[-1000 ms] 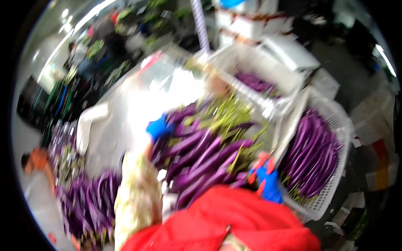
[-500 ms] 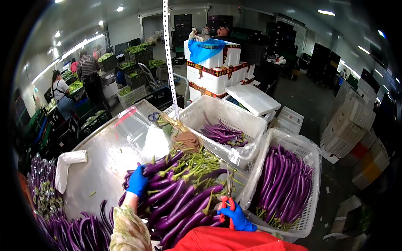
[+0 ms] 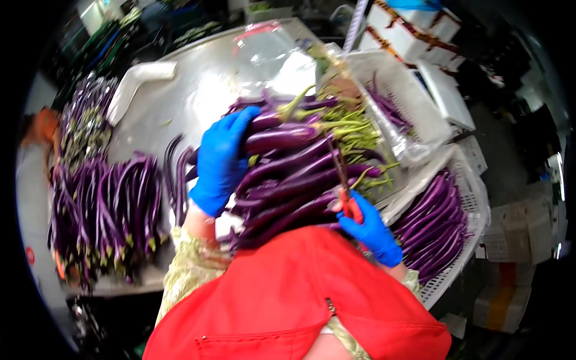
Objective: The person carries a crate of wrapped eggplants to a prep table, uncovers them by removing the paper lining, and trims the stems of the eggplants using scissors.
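My left hand, in a blue glove, is wrapped round the body of one or more long purple eggplants at the top of the pile; their green stem ends point right. My right hand, also blue-gloved, grips red-handled scissors. The blades point up and away, close to the stem ends of the pile. Cut green stems lie just beyond the blades. Under my hands the eggplants lie side by side; the fingers of my left hand are partly hidden by them.
More eggplants lie in a row at the left of the metal table. Wrapped eggplants lie behind them. A white crate of eggplants stands at right, with another white crate beyond it.
The view has swung down and left toward the table. My left hand now grips eggplants at the top of the pile. The scissors stay in my right hand, near the stem ends.
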The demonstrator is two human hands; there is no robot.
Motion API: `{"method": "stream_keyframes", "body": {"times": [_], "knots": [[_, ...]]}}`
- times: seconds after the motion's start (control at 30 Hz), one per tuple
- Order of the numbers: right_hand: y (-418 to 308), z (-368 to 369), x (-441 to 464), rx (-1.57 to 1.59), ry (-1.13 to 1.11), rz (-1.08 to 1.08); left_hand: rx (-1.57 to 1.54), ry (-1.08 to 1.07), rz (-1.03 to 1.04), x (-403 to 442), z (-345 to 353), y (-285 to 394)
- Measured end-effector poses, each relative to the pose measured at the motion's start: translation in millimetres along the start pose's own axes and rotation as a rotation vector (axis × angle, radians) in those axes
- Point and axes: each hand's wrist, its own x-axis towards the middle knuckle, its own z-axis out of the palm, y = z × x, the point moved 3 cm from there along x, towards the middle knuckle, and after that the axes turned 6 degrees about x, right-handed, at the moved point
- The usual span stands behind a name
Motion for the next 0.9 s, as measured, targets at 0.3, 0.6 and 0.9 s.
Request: {"method": "stream_keyframes", "body": {"times": [0.3, 0.6, 0.9], "knots": [[13.9, 1.7, -13.4, -0.105, 0.01, 0.02, -0.05, -0.034, -0.114, -31.5, 0.5, -4.1], [24.7, -5.6, -1.3, -0.291, 0.14, -0.07, -0.081, -0.195, 0.009, -33.2, 8.9, 24.6], [50.3, -14.4, 4.9, -0.396, 0.214, 0.019, -0.043, -0.284, 0.02, -39.3, 7.4, 24.5]]}}
